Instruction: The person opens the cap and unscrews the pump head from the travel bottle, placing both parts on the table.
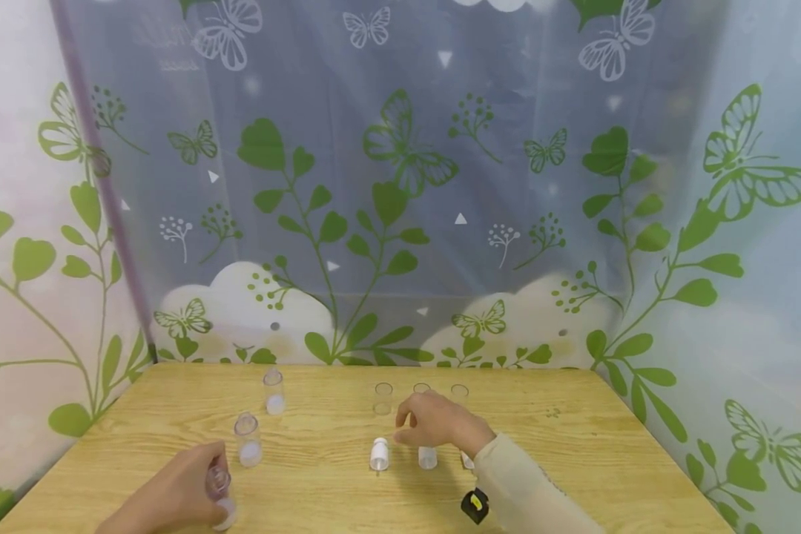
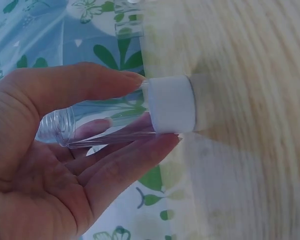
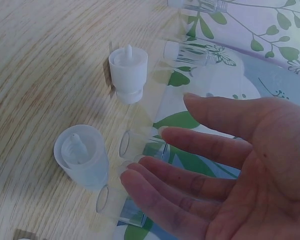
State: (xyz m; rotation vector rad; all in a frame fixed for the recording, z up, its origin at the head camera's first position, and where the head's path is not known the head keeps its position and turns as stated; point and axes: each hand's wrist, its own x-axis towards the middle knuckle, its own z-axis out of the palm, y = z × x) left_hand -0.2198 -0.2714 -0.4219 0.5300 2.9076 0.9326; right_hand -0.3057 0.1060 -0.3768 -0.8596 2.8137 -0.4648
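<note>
My left hand grips a clear bottle with a threaded neck and a white base at the table's front left. Thumb and fingers lie along its sides, and the base is right at the wood. My right hand hovers with loosely bent fingers and nothing in them. Below and beside it are a white nozzle cap, a second white nozzle cap and a third white piece, partly behind the sleeve. In the right wrist view, each of two white caps shows a thin central tip.
Two more clear bottles with white bases, a nearer one and a farther one, stand at the left. Behind the right hand is a row of clear cups. A patterned curtain encloses the wooden table.
</note>
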